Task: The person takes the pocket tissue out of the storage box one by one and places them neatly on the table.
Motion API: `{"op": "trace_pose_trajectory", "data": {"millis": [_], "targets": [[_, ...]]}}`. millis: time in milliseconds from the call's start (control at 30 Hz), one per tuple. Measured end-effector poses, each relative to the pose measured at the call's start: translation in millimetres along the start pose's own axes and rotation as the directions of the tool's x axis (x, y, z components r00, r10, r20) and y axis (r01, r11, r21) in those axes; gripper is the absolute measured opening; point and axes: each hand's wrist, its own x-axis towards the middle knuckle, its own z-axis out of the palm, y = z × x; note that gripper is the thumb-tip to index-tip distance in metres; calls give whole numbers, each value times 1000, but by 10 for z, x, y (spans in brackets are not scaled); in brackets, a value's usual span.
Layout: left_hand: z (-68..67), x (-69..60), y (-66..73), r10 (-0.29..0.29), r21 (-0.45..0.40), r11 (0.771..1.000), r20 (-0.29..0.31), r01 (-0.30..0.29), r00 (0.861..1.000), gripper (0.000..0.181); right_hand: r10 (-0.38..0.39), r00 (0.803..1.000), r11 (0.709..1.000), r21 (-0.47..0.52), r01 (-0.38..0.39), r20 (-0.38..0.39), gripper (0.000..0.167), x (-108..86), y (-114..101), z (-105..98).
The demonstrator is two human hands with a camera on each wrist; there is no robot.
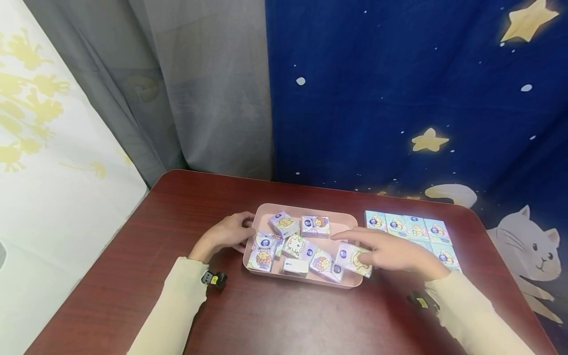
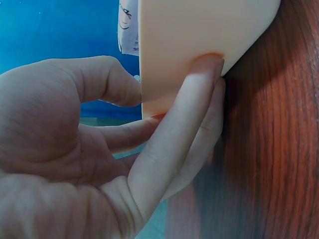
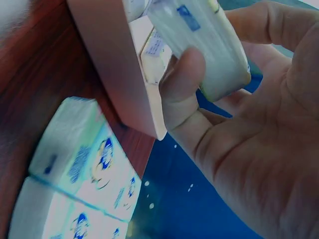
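My right hand [image 1: 390, 249] pinched a small lilac-and-white rectangular packet [image 1: 348, 254] between thumb and fingers over the right end of the pink, round-cornered tray [image 1: 263, 220] (similar packets [image 1: 315, 226] lay inside), while my left hand [image 1: 230, 230], fingers half curled, gripped its left end.

In the head view, a purple pack [image 1: 352, 259] right of centre is partly hidden by the right hand [image 1: 392, 249]. At the bottom, the left sleeve [image 1: 167, 305] and right sleeve [image 1: 475, 313] are cut off. Tiny words cannot be read.
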Motion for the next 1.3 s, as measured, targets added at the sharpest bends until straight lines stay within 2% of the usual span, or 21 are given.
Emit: {"op": "trace_pose_trajectory", "data": {"millis": [200, 300, 400, 567, 900, 1067, 1133, 1300], "targets": [[-1, 6, 2, -1, 19, 1000, -2, 1, 1000, 54, -17, 992, 1000, -12, 16, -127, 56, -209, 118, 37], [-3, 9, 8, 0, 22, 1000, -2, 0, 1000, 54, 7, 984, 998, 65, 4, -177, 55, -315, 173, 61], [-6, 9, 16, 0, 18, 1000, -1, 0, 1000, 55, 68, 976, 990, 133, -41, -208, 57, -416, 217, 87], [-9, 5, 23, -5, 14, 1000, -4, 5, 1000, 55, 152, 963, 973, 203, -107, -221, 57, -575, 303, 147], [-9, 8, 8, -2, -2, 1000, 1, 2, 1000, 55, 192, 964, 928, 354, -116, -186, 64, -807, 420, 352], [-8, 9, 14, 0, 2, 1000, 2, 0, 1000, 55, 228, 950, 920, 367, -138, -214, 64, -884, 428, 484], [-7, 8, 13, 0, 4, 1000, 2, 0, 1000, 55, 228, 946, 918, 374, -130, -232, 63, -905, 447, 538], [1, 6, 2, -2, 1, 1000, 8, 2, 1000, 55, 164, 955, 907, 418, -48, -247, 57, -922, 501, 652]]}}
